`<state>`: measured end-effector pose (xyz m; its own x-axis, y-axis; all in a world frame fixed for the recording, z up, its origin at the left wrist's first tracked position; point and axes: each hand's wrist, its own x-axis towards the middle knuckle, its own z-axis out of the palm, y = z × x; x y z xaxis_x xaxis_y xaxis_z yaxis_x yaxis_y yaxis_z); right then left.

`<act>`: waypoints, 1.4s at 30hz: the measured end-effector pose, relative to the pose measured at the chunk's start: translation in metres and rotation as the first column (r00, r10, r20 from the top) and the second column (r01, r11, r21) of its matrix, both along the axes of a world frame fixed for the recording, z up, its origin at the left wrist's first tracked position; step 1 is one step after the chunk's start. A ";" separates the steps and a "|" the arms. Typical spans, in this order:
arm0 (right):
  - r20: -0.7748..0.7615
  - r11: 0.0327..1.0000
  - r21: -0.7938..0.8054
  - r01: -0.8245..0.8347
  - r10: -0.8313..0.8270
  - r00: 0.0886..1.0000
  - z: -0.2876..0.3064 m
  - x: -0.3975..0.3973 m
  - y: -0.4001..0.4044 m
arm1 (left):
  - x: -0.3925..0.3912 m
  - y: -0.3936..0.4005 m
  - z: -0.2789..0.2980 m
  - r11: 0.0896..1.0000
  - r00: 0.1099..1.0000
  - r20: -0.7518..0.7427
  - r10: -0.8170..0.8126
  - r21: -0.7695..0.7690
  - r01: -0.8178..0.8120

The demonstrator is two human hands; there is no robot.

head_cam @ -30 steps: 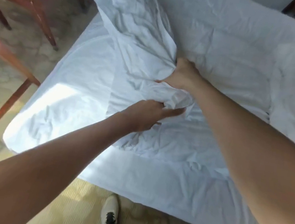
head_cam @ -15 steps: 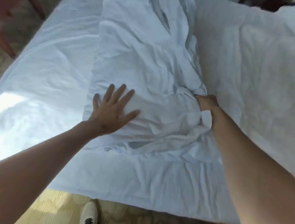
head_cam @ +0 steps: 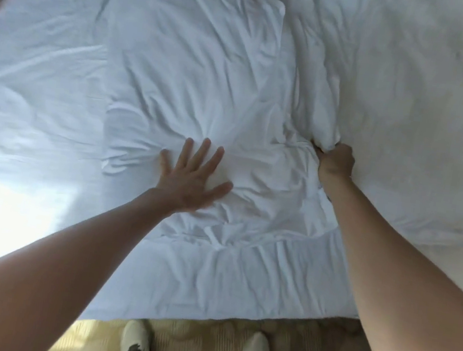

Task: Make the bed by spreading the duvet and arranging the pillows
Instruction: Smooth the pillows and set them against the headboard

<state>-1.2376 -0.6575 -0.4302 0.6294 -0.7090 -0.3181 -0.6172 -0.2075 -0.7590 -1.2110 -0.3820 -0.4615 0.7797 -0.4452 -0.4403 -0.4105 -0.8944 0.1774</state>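
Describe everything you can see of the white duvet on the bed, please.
The duvet is white, thin-looking cloth, heavily creased, lying partly spread over the bed sheet. Its near edge stops short of the mattress edge. The left hand presses flat on it with spread fingers; the right hand grips a bunched fold at its right side, beside a thicker white layer.
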 end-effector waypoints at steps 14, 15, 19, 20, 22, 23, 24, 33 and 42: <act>-0.671 0.352 -0.367 -0.861 0.542 0.507 0.010 0.012 0.103 | 0.025 0.084 0.023 0.989 0.997 0.038 -0.073 0.133 0.067; -0.779 0.359 -0.226 -0.905 0.492 0.390 0.012 0.013 0.094 | 0.028 0.091 0.022 0.989 0.999 0.047 -0.006 0.145 -0.001; -0.913 0.268 0.083 -0.960 0.407 0.034 0.009 0.031 0.066 | 0.043 0.094 0.013 0.990 0.992 -0.122 0.032 0.139 -0.015; -0.917 0.257 0.120 -0.959 0.400 -0.008 0.003 0.037 0.063 | 0.048 0.089 0.009 0.990 0.986 -0.164 0.008 0.137 0.015; -0.905 0.221 0.156 -0.963 0.422 -0.050 -0.014 0.042 0.058 | 0.058 0.078 -0.001 0.985 0.973 -0.227 -0.029 0.159 0.066; -0.889 0.215 0.147 -0.965 0.456 -0.034 -0.025 0.041 0.055 | 0.063 0.073 -0.008 0.981 0.968 -0.250 -0.035 0.177 0.081; -0.872 0.229 0.113 -0.967 0.488 0.014 -0.036 0.037 0.052 | 0.066 0.068 -0.015 0.976 0.966 -0.258 -0.035 0.198 0.088; -0.820 0.374 -0.062 -0.925 0.509 0.261 -0.053 0.021 0.052 | 0.073 0.060 -0.032 0.964 0.983 -0.160 -0.090 0.232 0.126; -0.504 0.663 -0.275 -0.697 0.518 0.691 0.016 0.054 0.071 | 0.136 0.089 0.036 0.984 0.914 0.401 -0.055 -0.134 0.118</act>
